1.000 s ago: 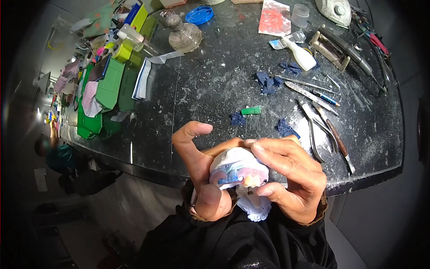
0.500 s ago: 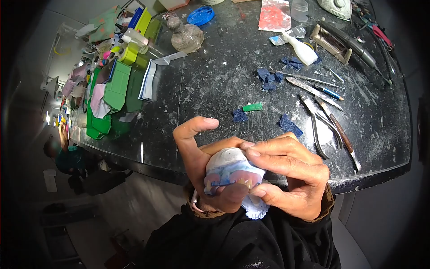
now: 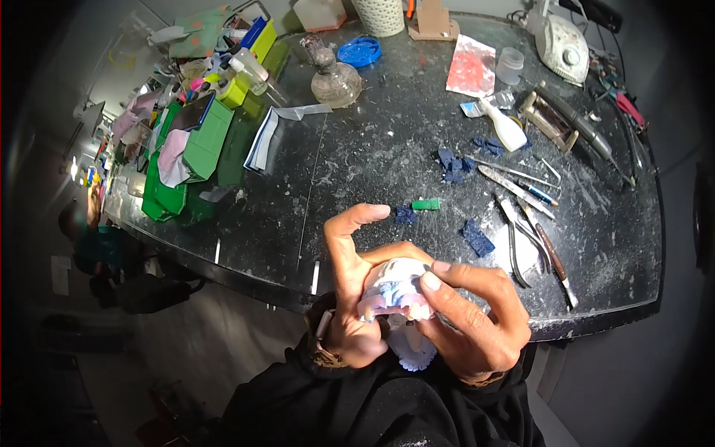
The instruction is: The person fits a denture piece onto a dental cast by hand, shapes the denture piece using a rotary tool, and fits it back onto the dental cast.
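A dental cast [image 3: 396, 277], white on top with blue and pink wax and some teeth along its lower edge, is held between my two hands close to my body. My left hand [image 3: 350, 298] supports it from the left, the index finger raised and bent, the thumb low and blurred. Pressed against the cast's right side are the fingertips of my right hand [image 3: 477, 309]. Below the cast hangs a pale blue part with a scalloped edge [image 3: 413, 353], partly hidden by the hands.
Beyond the hands lie a green cap [image 3: 426, 204], blue wax pieces [image 3: 477, 238], pliers [image 3: 514, 242], a brown-handled tool [image 3: 551, 255] and a white bottle [image 3: 504, 127]. Green boxes [image 3: 208, 139] stand at left, near a glass burner [image 3: 335, 83]. A person [image 3: 97, 238] is at far left.
The view has shifted, showing more of the table's far side. My left thumb has moved down off the cast's front, and the cast has been tilted between my hands.
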`<state>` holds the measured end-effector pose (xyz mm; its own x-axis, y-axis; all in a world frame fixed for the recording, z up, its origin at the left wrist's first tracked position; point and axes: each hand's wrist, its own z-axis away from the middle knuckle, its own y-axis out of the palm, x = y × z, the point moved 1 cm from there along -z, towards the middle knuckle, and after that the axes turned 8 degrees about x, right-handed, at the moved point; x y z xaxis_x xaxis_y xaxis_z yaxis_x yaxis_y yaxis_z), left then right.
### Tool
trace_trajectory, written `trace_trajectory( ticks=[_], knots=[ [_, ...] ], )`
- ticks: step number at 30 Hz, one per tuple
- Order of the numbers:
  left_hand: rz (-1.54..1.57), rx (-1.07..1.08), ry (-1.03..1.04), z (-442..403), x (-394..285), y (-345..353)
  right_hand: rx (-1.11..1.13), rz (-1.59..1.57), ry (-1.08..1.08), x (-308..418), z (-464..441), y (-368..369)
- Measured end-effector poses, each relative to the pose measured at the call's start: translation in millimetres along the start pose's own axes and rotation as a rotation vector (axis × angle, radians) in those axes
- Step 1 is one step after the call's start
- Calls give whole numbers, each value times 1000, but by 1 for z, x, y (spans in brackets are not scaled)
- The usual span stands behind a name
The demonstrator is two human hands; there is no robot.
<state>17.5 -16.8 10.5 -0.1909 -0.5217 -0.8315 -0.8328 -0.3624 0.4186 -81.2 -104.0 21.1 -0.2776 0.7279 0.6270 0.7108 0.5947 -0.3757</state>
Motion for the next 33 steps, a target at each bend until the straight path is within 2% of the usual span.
trace_trajectory(
  ticks=[2, 6, 7, 9, 11, 13, 17, 20, 23, 24, 27, 33],
  knots=[
    [-13, 42, -1, 2, 5, -8, -6, 27, -1, 4, -1, -2],
    [-27, -16, -70, 2, 2, -11, -102, 37, 2, 5, -8, -14],
    [-4, -18, -98, 1, 0, -10, -175, 142, 79, 0, -3, -21],
    [41, -24, -158, 0, -5, -11, -217, 303, 423, -4, -1, -34],
    [118, 33, -100, 1, -1, -17, -76, 427, 521, -15, -3, -40],
    [164, 46, -106, -1, -2, -18, 19, 531, 449, -29, 7, -37],
    [193, 116, -24, -2, 3, -24, 115, 780, 527, -38, 11, -24],
    [165, 168, 29, -3, 5, -27, 145, 699, 474, -28, -3, -34],
    [-118, 198, -37, -4, 2, -34, 275, 688, 426, -19, -21, -45],
    [-133, 128, -30, -4, 1, -31, 287, 703, 406, -17, -26, -46],
    [-184, 237, -28, -6, 4, -35, 309, 712, 303, -18, -28, -46],
    [-223, 72, 42, -8, 7, -25, 277, 673, 289, -16, -17, -41]
  ],
)
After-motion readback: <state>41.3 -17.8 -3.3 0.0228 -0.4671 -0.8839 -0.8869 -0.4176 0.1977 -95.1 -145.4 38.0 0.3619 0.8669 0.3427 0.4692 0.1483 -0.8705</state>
